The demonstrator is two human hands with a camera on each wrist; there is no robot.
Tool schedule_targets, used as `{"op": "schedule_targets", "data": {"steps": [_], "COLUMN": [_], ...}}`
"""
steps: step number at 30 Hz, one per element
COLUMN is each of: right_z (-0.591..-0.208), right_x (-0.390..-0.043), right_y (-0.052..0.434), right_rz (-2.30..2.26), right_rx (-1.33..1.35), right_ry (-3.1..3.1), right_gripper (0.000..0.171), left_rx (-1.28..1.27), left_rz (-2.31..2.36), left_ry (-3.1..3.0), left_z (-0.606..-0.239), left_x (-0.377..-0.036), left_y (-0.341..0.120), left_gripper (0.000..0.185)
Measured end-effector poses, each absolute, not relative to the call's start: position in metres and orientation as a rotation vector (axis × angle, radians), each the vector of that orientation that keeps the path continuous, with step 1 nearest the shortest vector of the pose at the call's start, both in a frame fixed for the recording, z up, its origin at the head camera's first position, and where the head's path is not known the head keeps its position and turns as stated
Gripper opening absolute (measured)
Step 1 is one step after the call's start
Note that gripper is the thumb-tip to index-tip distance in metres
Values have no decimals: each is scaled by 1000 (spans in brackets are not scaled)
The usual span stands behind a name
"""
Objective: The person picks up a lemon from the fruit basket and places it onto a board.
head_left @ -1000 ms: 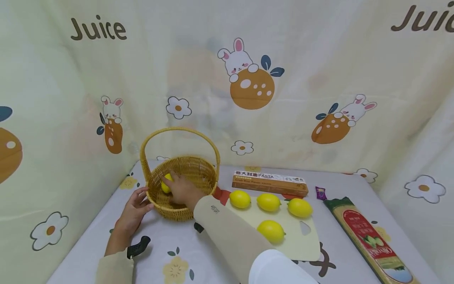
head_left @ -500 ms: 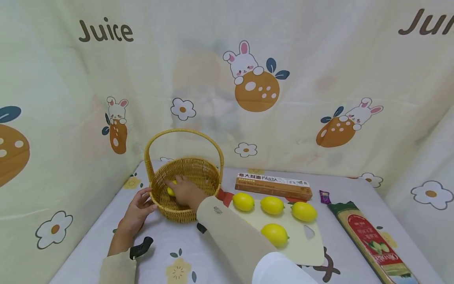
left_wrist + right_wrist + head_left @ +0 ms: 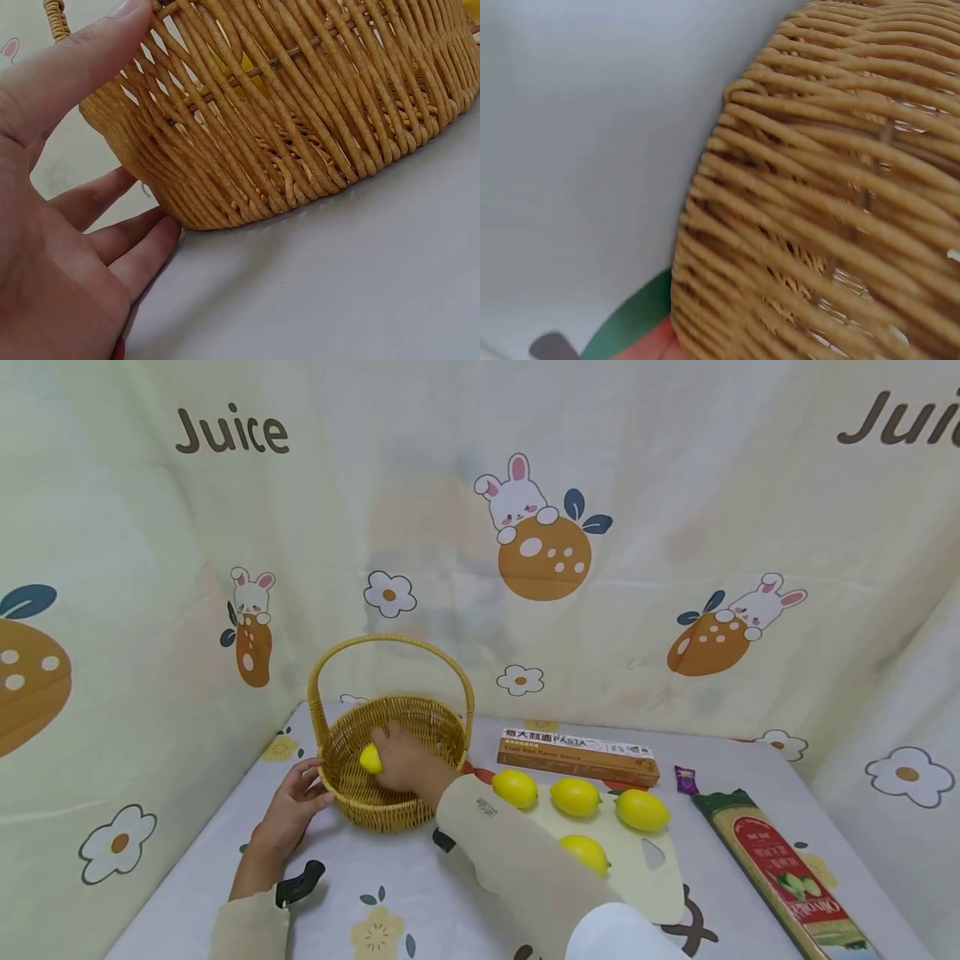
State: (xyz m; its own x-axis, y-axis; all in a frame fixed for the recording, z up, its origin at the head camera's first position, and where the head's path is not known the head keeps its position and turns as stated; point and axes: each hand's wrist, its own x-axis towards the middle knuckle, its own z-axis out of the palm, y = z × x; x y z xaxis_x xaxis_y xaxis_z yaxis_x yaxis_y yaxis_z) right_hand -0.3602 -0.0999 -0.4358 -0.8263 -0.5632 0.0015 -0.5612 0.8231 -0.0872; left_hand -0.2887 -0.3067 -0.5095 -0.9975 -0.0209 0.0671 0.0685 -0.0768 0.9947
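Note:
A yellow lemon is inside the wicker basket. My right hand reaches in over the front rim and grips it; the fingers hide the lemon's right part. Yellow also shows through the weave in the left wrist view. On the basket's left side rests my left hand, its thumb up near the rim and its other fingers spread along the lower wall. In the right wrist view only the woven basket wall fills the right side; the right hand is out of that view.
Several lemons lie on a pale cutting board, partly covered by the right sleeve. Behind stands a pasta box. To the right are a small purple packet and a long green-and-red noodle bag. The tall handle arches over the basket.
The right hand and lemon have dipped lower in the basket, then shifted right. The sleeve now covers more of the front lemon on the board. The left hand stays at the basket.

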Motion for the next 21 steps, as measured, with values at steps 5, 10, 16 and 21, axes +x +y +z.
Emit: {"op": "schedule_targets", "data": {"steps": [5, 10, 16, 21], "right_z": [-430, -428, -421, -413], "right_x": [-356, -351, -346, -343], "right_y": [-89, -76, -62, -53], "right_rz": [-87, -14, 48, 86], "right_rx": [-946, -979, -1046, -1090], "right_ry": [2958, 2972, 3011, 3031], "right_gripper": [69, 68, 63, 65], "left_rx": [-56, -65, -82, -85], "left_rz": [-2259, -2266, -2252, -2239], "left_ry": [-2093, -2095, -2113, -2116], "left_z": [-510, -510, -509, -508], "left_x": [-289, -289, -287, -285], "left_y": [-306, -306, -306, -305], "left_gripper": [64, 66, 67, 68]}}
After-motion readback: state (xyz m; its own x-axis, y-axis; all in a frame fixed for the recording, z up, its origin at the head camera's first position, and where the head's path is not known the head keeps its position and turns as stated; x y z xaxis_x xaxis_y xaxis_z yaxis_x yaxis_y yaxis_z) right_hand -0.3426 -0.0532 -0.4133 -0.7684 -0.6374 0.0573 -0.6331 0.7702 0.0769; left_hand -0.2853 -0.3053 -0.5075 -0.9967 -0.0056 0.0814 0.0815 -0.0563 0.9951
